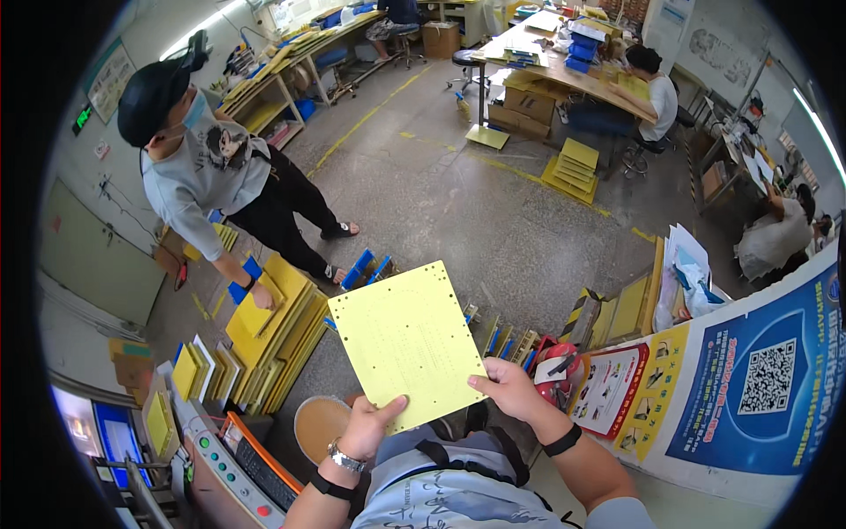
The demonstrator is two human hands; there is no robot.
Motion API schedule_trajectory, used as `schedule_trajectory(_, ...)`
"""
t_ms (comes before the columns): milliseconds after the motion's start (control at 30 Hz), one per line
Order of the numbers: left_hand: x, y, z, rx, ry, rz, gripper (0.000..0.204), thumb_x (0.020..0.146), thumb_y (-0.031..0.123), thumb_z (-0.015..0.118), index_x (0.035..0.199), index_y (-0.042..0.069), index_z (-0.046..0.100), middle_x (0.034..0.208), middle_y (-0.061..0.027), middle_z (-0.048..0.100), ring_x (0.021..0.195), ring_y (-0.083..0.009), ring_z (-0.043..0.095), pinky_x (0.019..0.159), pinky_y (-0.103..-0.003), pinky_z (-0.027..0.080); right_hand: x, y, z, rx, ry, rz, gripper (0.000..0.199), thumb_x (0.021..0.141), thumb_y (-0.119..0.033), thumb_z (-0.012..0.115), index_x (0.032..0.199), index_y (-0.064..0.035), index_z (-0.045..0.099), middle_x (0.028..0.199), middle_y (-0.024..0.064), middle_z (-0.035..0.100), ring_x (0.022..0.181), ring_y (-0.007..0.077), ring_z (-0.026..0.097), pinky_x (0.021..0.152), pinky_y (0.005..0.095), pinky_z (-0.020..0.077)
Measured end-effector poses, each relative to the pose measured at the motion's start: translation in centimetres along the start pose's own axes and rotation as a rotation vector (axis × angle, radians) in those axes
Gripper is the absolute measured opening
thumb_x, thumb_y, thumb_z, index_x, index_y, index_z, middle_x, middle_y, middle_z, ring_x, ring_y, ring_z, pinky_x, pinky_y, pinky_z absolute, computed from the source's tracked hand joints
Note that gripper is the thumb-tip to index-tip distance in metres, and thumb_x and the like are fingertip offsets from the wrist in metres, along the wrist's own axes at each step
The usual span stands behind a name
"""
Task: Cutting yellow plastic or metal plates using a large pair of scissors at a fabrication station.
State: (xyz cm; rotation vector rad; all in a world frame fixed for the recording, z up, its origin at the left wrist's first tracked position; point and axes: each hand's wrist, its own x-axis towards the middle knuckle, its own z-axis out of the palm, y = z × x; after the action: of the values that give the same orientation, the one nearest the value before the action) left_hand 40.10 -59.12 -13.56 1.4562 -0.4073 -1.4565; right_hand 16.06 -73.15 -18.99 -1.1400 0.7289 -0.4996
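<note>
pale shirt (pixel 458 504); left fingers (pixel 388 413), right fingers (pixel 483 384) pinch square, drilled yellow panel (pixel 405 344), perhaps plastic

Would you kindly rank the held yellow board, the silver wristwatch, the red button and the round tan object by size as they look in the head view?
1. Yellow board
2. Round tan object
3. Silver wristwatch
4. Red button

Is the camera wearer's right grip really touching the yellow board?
Touching. The head view shows the right grip at the yellow board's lower right corner, its thumb lying over the face.
</note>
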Motion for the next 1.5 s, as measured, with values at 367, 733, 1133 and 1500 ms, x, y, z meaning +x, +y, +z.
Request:
schedule_trajectory(367, 9.2, 4.3, -2.7, -0.059, -0.185, -0.066, 0.029, 0.097, 0.011, 0.069, 0.119, -0.008, 0.065, 0.106, -0.0163, 0.074, 0.086, -0.0211, 0.073, 0.074, -0.034, 0.06, 5.8, -3.6, -0.1, -0.133, 0.176, 0.063, 0.025, 0.103, -0.019, 0.06, 0.111, 0.0045, 0.065, 0.096, 0.0027, 0.07, 0.085, 0.0074, 0.061, 0.076, 0.0258, 0.0494)
schedule_trajectory(733, 14.9, 7.9, -8.7, -0.184, -0.241, 0.04, 0.031, 0.096, 0.009, 0.069, 0.124, -0.002, 0.064, 0.116, -0.0115, 0.071, 0.099, -0.0215, 0.071, 0.083, -0.037, 0.06, 7.2, -9.9, 0.4, -0.164, 0.509, 0.135, 0.028, 0.106, -0.025, 0.055, 0.11, 0.0007, 0.066, 0.095, 0.01, 0.072, 0.085, 0.0156, 0.069, 0.081, 0.0298, 0.0555)
schedule_trajectory(1133, 18.0, 11.5, -7.3, -0.137, -0.199, 0.11, 0.037, 0.094, 0.007, 0.07, 0.129, -0.002, 0.062, 0.123, -0.0115, 0.07, 0.107, -0.0198, 0.068, 0.094, -0.034, 0.054, 8.4, -15.4, -4.1, -0.204, 0.631, -0.019, 0.027, 0.103, -0.026, 0.061, 0.108, 0.0003, 0.067, 0.094, 0.0087, 0.072, 0.085, 0.0144, 0.067, 0.078, 0.0289, 0.054)
schedule_trajectory(1500, 30.4, 16.9, 1.7, -0.123, 0.114, 0.188, 0.03, 0.094, 0.007, 0.07, 0.121, -0.006, 0.066, 0.117, -0.0119, 0.072, 0.099, -0.0173, 0.069, 0.09, -0.031, 0.053, 28.3, -16.4, -22.0, -0.403, 0.222, 0.045, 0.026, 0.099, -0.025, 0.065, 0.103, -0.0001, 0.069, 0.087, 0.0032, 0.07, 0.08, 0.0105, 0.064, 0.073, 0.0294, 0.0524)
